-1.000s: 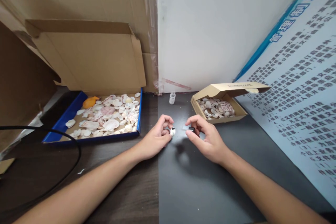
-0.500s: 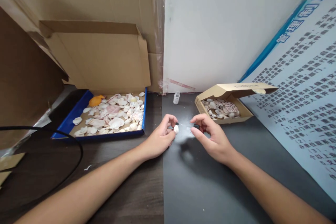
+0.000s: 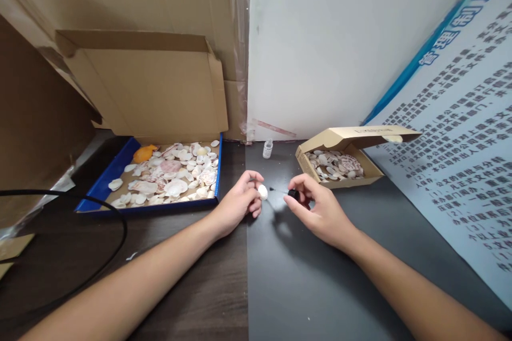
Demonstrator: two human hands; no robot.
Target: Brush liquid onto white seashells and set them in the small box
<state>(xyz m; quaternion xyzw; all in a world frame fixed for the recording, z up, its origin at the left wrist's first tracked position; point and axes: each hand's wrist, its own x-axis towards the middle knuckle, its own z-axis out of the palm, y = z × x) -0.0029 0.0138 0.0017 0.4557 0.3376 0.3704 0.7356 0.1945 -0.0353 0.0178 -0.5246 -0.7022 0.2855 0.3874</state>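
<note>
My left hand pinches a small white ribbed seashell between thumb and fingers, above the seam of the dark table. Opposite it, my right hand grips the black cap of a brush applicator. The applicator's thin stem points left, and its dark tip is a little apart from the shell. Behind the hands a small clear bottle with a white label stands upright without a cap.
At the left, an open blue-edged cardboard box holds many shells, one of them orange. A smaller carton with shells stands at the right, its lid raised. A black cable loops at the left. A printed poster hangs at right.
The shell has turned so its ribbed outer face shows, and the left fingers have shifted around it. The brush tip has come away from the shell.
</note>
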